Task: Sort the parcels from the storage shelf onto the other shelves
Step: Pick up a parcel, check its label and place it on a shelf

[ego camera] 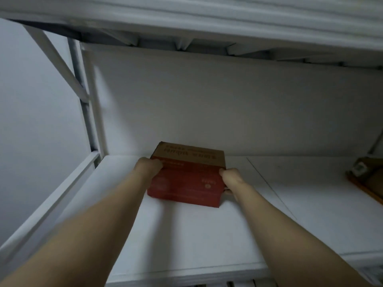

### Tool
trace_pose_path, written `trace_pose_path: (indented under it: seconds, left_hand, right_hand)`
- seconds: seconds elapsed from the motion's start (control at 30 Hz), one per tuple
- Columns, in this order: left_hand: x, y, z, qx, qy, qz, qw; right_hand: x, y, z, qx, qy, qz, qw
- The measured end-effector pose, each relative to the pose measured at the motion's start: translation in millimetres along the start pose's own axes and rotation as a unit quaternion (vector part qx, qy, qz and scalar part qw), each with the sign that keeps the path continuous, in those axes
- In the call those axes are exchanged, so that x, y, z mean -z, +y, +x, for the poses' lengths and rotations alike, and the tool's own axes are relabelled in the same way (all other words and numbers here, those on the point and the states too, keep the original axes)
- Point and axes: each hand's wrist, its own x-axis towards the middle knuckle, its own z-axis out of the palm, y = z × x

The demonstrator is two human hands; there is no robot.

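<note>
A red and brown cardboard parcel [187, 179] with printed lettering lies on the white shelf board [186, 235], close to the back wall and left of the middle. My left hand [148, 165] grips its upper left corner. My right hand [231, 178] grips its right edge, with fingers curled under the side. Both arms reach straight in from the front of the shelf.
Another brown parcel [366, 177] with a white label lies at the far right of the same shelf. A white upright post [91, 112] and diagonal brace [56, 59] stand at the left. The shelf above [207, 21] hangs low overhead.
</note>
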Motion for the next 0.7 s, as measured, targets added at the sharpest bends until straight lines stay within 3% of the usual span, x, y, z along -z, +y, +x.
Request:
trace_pose_path:
  seconds: [0.3, 0.53, 0.7]
  left_hand:
    - [-37, -19, -105, -0.033, -0.065, -0.057, 0.996]
    - [-17, -47, -170, -0.006, -0.066, -0.059, 0.996]
    - [-8, -57, -177, 0.032, -0.077, -0.088, 0.993]
  right_hand:
    - [84, 55, -80, 0.02, 0.045, 0.025, 0.998]
    - [90, 86, -131, 0.049, 0.039, 0.018, 0.998]
    - [89, 95, -150, 0.005, 0.039, 0.02, 0.999]
